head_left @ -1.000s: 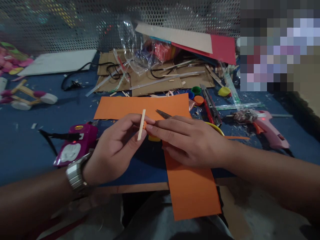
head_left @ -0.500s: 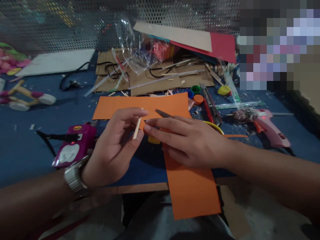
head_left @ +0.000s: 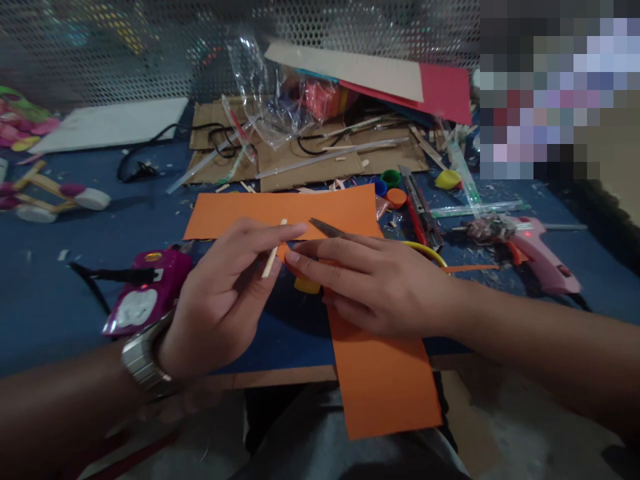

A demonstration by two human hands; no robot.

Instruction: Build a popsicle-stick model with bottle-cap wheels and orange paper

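My left hand point(head_left: 220, 293), with a metal-banded watch point(head_left: 145, 360) at the wrist, is closed around a short, thin wooden stick point(head_left: 271, 262), held tilted between thumb and fingers. Against the stick lies the end of a narrow orange paper strip point(head_left: 283, 252). The fingertips of my right hand point(head_left: 380, 283) press together on that strip; its tail point(head_left: 473, 269) seems to show beyond the wrist. Under the right hand a dark pointed blade point(head_left: 325, 228) sticks out, and a yellow curved edge point(head_left: 425, 251) shows behind it. An orange paper sheet point(head_left: 385, 387) runs beneath the right hand over the table's front edge.
Another orange sheet point(head_left: 240, 212) lies behind my hands. A purple box with a cable point(head_left: 150, 287) sits left, a pink glue gun point(head_left: 543, 257) right. A cutter knife point(head_left: 420, 210) and bottle caps point(head_left: 397, 198) are near. Cardboard point(head_left: 310, 163) and coloured sheets point(head_left: 445, 93) lie farther back.
The left index finger has stretched further right over the stick's top. The stick has shifted slightly left, and more of the orange strip's end shows beside it. The right hand is nearly still.
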